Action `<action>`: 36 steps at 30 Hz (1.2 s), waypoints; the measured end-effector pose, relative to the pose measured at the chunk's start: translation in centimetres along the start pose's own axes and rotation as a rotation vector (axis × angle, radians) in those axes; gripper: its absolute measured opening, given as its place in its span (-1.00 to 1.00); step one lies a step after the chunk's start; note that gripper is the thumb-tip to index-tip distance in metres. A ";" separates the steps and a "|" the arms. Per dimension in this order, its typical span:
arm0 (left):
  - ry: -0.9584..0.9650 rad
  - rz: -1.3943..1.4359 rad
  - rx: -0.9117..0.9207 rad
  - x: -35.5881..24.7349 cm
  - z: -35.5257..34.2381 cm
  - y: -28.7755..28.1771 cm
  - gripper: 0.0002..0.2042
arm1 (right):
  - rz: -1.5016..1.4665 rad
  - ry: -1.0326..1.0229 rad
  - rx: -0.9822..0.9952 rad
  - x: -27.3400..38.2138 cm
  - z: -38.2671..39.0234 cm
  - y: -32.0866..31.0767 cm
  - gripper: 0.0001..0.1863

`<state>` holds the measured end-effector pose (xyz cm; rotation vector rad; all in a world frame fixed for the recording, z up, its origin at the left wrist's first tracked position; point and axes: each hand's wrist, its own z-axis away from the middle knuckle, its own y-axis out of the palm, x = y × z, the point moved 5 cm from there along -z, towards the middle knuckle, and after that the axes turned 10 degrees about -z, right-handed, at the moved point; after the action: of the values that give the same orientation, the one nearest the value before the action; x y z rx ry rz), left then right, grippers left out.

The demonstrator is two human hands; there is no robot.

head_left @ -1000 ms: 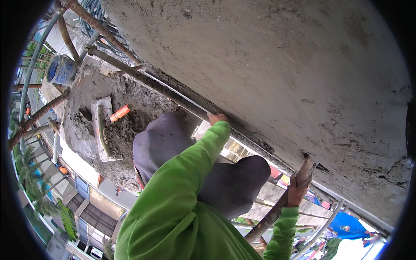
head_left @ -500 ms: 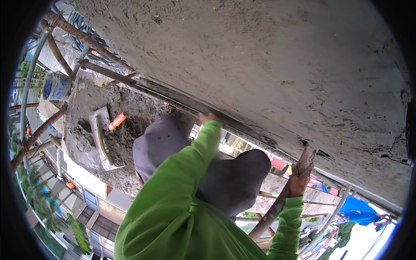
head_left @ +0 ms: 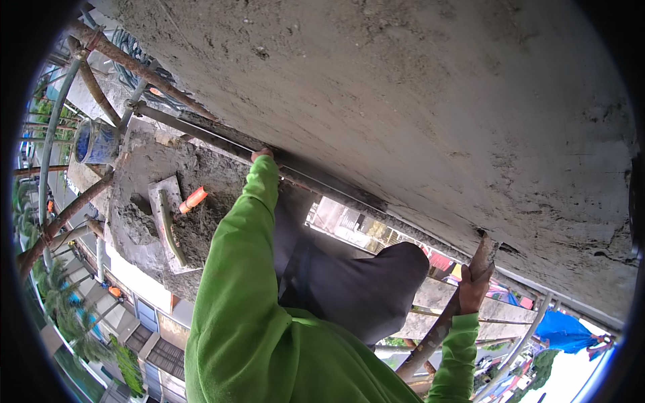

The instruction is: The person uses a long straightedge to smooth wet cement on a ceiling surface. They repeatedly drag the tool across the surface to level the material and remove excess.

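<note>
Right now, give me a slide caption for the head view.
Left hand by a grey wall, right hand around a brown pole, flat trowel lying on mortar.

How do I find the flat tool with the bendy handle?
Start at the huge grey wall, then look left to the mortar-smeared platform. The flat trowel lies there. Its long, pale, curved handle sets it apart from the short orange piece beside it.

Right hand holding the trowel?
No, the right hand grips a pole, while the trowel lies on the mortar-covered board.
</note>
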<state>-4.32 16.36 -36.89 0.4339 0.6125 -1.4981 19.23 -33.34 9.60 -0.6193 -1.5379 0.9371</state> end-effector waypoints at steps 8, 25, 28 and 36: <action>0.499 -0.148 -0.241 4.7 9.2 5.2 -0.79 | -0.033 0.072 0.044 -0.5 -0.2 0.1 -0.26; 0.448 -0.006 0.168 5.8 30.6 9.7 -0.49 | -0.055 0.142 0.050 2.1 0.5 0.3 -0.24; 0.290 0.043 0.122 5.6 24.3 6.9 -0.51 | -0.016 0.084 0.022 1.8 0.7 0.0 -0.23; 0.162 -0.223 -0.117 -1.2 5.9 0.0 -0.87 | -0.045 -0.071 0.023 -1.8 -0.1 0.2 -0.22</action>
<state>-3.69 13.70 -31.56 0.4087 0.8958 -1.6378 19.64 -34.68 8.38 -0.5380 -1.5954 0.9499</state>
